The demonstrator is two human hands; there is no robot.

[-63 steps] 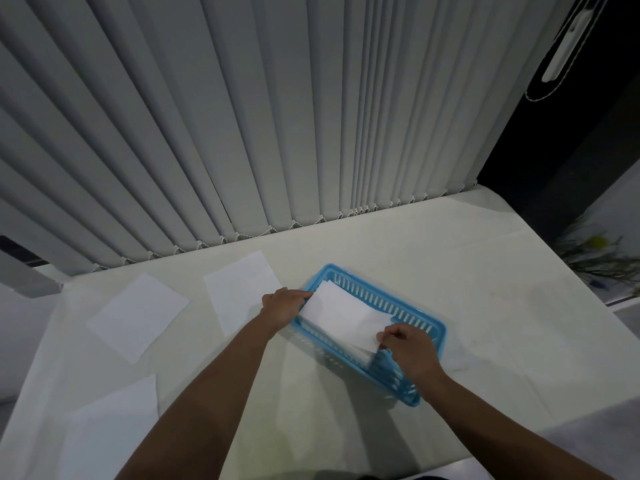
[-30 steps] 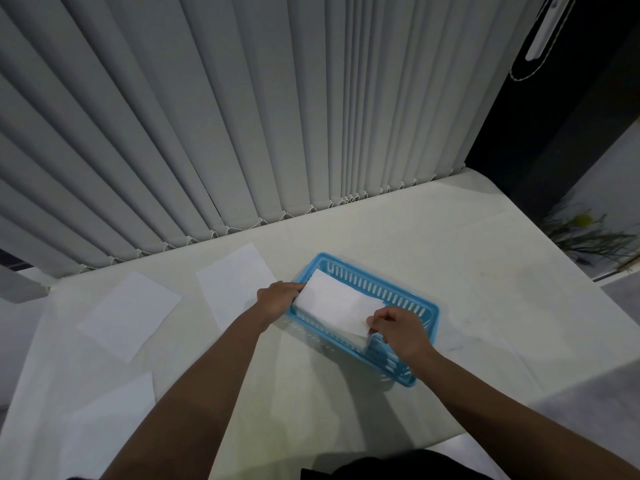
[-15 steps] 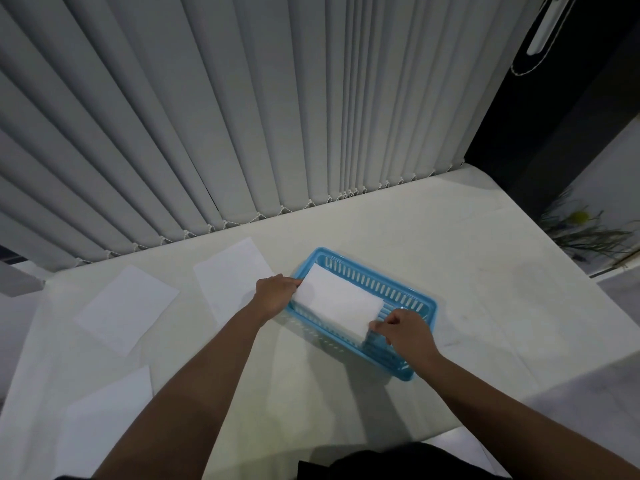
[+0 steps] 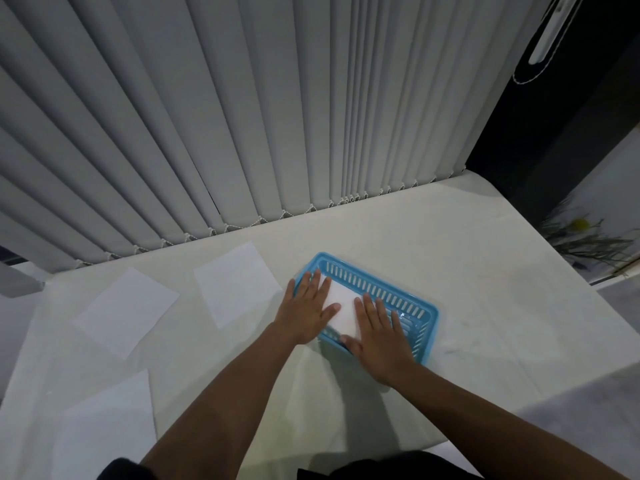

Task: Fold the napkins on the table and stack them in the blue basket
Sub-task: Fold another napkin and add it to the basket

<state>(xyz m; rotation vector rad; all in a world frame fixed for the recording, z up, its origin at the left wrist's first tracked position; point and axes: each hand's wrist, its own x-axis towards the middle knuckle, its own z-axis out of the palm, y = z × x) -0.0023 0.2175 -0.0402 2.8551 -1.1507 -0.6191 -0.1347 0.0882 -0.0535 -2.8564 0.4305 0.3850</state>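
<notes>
Left hand [image 4: 304,313], right hand [image 4: 379,336] flattened, napkin [image 4: 341,310] within basket [image 4: 432,323]

left hand [image 4: 304,311], right hand [image 4: 379,336], forearms [image 4: 235,393]: bare | garment [image 4: 381,469]: dark, maybe black

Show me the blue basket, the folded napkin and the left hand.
blue basket [image 4: 381,289]: head view, far slotted wall.
folded napkin [image 4: 341,306]: head view, exposed middle.
left hand [image 4: 304,311]: head view, back of hand.

Reaches forward with both bare arms [image 4: 221,393]. Holds left hand [image 4: 306,315] flat, palm down, fingers straight and slightly spread. Holds right hand [image 4: 379,336] likewise, just beside, thumbs pointing inward.
</notes>
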